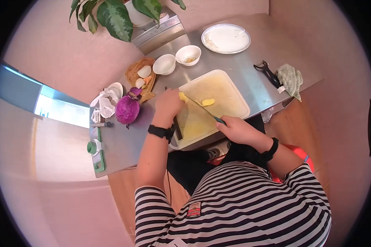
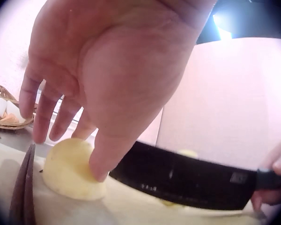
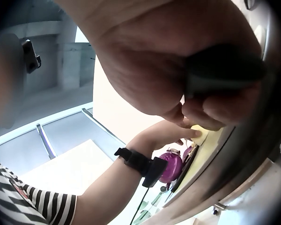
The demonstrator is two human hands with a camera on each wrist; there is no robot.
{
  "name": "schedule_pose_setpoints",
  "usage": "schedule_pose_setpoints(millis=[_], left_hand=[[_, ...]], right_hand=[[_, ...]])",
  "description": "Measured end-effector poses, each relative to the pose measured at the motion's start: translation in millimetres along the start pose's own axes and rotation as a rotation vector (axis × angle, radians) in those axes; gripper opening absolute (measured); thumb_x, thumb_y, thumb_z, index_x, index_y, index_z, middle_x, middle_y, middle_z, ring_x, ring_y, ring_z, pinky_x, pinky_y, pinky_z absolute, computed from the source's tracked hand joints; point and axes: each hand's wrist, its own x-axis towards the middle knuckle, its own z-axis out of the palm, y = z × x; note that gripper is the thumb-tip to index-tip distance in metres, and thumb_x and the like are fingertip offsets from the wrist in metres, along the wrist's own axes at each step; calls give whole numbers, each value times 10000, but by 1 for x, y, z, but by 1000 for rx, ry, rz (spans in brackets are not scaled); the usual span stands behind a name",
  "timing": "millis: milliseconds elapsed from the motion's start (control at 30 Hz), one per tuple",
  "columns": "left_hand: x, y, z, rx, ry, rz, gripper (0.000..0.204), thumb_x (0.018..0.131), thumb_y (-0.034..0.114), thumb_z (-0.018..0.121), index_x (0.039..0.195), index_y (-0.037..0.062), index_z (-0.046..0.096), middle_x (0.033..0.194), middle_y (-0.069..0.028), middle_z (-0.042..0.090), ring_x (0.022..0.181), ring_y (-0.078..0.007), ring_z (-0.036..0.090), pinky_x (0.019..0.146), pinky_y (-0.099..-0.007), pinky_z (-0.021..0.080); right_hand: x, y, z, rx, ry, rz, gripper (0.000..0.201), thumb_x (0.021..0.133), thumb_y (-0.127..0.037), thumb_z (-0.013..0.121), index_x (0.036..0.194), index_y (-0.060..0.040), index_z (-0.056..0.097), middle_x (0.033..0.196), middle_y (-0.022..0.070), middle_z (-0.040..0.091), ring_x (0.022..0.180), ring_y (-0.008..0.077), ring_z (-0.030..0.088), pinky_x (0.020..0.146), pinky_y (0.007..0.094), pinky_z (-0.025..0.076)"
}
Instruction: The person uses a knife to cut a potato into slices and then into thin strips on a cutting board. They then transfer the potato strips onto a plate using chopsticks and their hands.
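Observation:
My left hand (image 1: 169,106) holds a peeled potato piece (image 2: 68,168) at the left side of the cutting board (image 1: 230,92), thumb pressed on its near side. My right hand (image 1: 239,131) grips the dark handle of a kitchen knife (image 2: 187,180). Its broad black blade stands on edge beside the potato, tip end close to the left thumb. Another yellow potato piece (image 1: 208,101) lies on the board behind the blade. A pair of dark chopsticks (image 1: 178,128) lies along the board's left side, partly hidden by the left wrist.
Left of the board are a purple cabbage (image 1: 127,110), a basket (image 1: 132,74) with vegetable pieces and a green-white grater (image 1: 97,152). Two white bowls (image 1: 165,64) and an oval plate (image 1: 225,38) stand behind. A black peeler (image 1: 269,75) and a cloth (image 1: 290,80) lie right.

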Motion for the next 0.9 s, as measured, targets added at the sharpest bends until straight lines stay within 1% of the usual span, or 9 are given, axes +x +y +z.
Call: schedule_pose_setpoints(millis=[67, 133, 167, 233, 267, 333, 533, 667, 900], left_hand=[[-1, -2, -6, 44, 36, 45, 367, 813, 254, 680, 1120, 56, 652, 1029, -161, 690, 1039, -368, 631, 867, -449, 517], [-6, -4, -15, -122, 302, 231, 349, 816, 228, 681, 1114, 48, 681, 1019, -155, 691, 1025, -371, 624, 874, -436, 509], [-10, 1, -19, -110, 286, 240, 349, 816, 228, 681, 1114, 48, 681, 1019, -155, 691, 1025, -371, 624, 874, -436, 509], [-20, 15, -27, -299, 154, 466, 260, 816, 273, 664, 993, 101, 747, 926, -102, 703, 951, -334, 631, 847, -415, 501], [-23, 25, -34, -285, 136, 474, 260, 816, 273, 664, 993, 101, 747, 926, -102, 703, 951, -334, 631, 847, -415, 501], [-28, 42, -41, -234, -127, 493, 267, 798, 254, 707, 956, 42, 743, 922, -140, 697, 925, -332, 640, 831, -420, 492], [-22, 49, -28, 174, -219, 485, 199, 770, 233, 682, 907, 108, 754, 850, -80, 705, 873, -299, 651, 775, -433, 446], [-18, 44, -11, 163, -208, 485, 134, 735, 195, 647, 821, 112, 707, 774, -108, 678, 839, -332, 640, 805, -454, 400], [-15, 43, -1, 114, -147, 475, 263, 745, 251, 660, 952, 95, 704, 815, -130, 679, 844, -336, 649, 796, -459, 428]], right_hand=[[-2, 2, -4, -35, -19, 0, 449, 982, -367, 501, 948, 67, 612, 857, 288, 651, 833, 453, 637, 770, 485, 496], [-4, 4, -6, -63, -37, 2, 448, 980, -363, 502, 948, 69, 613, 854, 289, 652, 834, 455, 638, 771, 492, 498], [-5, 6, -7, -124, -33, -29, 437, 977, -358, 507, 940, 65, 612, 838, 278, 655, 822, 449, 643, 761, 498, 503], [-8, 4, -8, -160, -25, -52, 426, 974, -353, 512, 932, 60, 610, 822, 268, 657, 809, 444, 648, 751, 504, 508], [-10, 2, -11, -203, -35, -40, 414, 970, -352, 520, 923, 50, 608, 810, 256, 659, 792, 438, 652, 736, 507, 513], [-11, 5, -9, -276, -23, -53, 390, 962, -357, 540, 917, 25, 606, 784, 224, 665, 759, 415, 663, 699, 505, 522], [-15, 8, -13, -308, -37, -65, 347, 946, -348, 571, 999, -5, 579, 761, 207, 656, 742, 407, 655, 687, 500, 513], [-16, 5, -17, -328, -64, -50, 338, 939, -346, 581, 996, -13, 573, 760, 199, 658, 736, 403, 656, 674, 497, 515], [-17, 0, -23, -343, -98, -34, 319, 932, -320, 590, 1022, -15, 570, 776, 187, 669, 746, 388, 670, 670, 489, 526]])
